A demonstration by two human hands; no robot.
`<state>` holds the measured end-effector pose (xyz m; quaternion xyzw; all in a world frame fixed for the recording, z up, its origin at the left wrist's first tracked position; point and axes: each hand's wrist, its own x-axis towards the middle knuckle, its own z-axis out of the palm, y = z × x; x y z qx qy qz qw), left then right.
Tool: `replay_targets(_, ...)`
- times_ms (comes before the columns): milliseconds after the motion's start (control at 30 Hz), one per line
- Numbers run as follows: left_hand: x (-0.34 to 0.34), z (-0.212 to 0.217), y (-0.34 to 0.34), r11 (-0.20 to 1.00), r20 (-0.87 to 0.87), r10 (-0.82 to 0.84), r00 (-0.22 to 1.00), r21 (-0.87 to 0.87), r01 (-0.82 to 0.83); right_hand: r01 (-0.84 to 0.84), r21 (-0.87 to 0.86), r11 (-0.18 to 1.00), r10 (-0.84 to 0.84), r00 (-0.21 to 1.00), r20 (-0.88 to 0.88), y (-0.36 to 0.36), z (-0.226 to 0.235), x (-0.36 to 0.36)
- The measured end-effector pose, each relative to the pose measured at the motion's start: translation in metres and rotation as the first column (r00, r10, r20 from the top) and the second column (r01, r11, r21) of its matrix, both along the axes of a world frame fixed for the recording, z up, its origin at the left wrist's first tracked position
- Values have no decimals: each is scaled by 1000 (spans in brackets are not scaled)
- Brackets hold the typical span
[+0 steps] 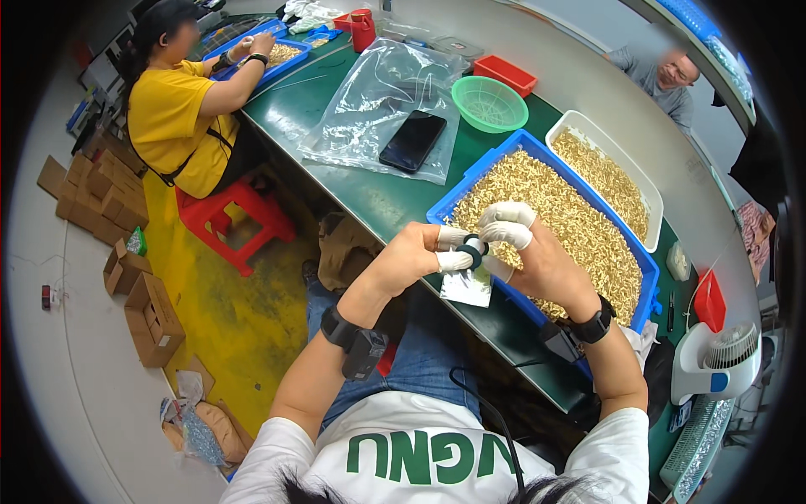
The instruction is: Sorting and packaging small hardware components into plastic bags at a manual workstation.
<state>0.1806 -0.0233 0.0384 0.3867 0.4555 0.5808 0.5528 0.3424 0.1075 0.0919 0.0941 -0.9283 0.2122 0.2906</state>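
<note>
My left hand [411, 256], with white covers on its fingertips, pinches a small black-and-white round piece [475, 250]. The fingers of my right hand [533, 256], also in white fingertip covers, close on the same piece from the other side. Its exact kind is too small to make out. Just below it a whitish card or packet [468, 288] lies at the table edge. Both hands are over the near left corner of a blue tray [443, 210] filled with small brass-coloured metal parts [579, 231].
Behind the blue tray stands a white tray [657, 220] of similar parts. A green basket [489, 104], a red bin [506, 74], a clear plastic bag [357, 113] and a black phone [413, 141] lie farther back. A white fan [714, 361] is at right. A co-worker in yellow [180, 101] sits at left.
</note>
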Motion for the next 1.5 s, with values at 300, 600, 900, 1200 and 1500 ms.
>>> replay_targets(300, -1, 2, 4, 999, -24, -27, 999, 27, 27, 0, -32, 999, 3, 996, 87, -1, -6, 2)
replay_targets(600, -7, -2, 3, 999, 4, -38, 999, 24, 38, 51, 89, 995, -54, 998, 24, -9, -1, 1)
replay_targets(900, -2, -13, 6, 993, 125, -46, 991, 115, 32, 49, -46, 998, -45, 996, 76, -16, -1, 1)
replay_targets(1200, 1, -15, 5, 986, 187, -49, 981, 169, 17, 28, -17, 999, -29, 998, -48, -10, -6, 0)
replay_targets(1500, 0, -13, 5, 988, 124, -20, 992, 157, 0, 49, -52, 997, -49, 999, 5, -12, -9, -1)
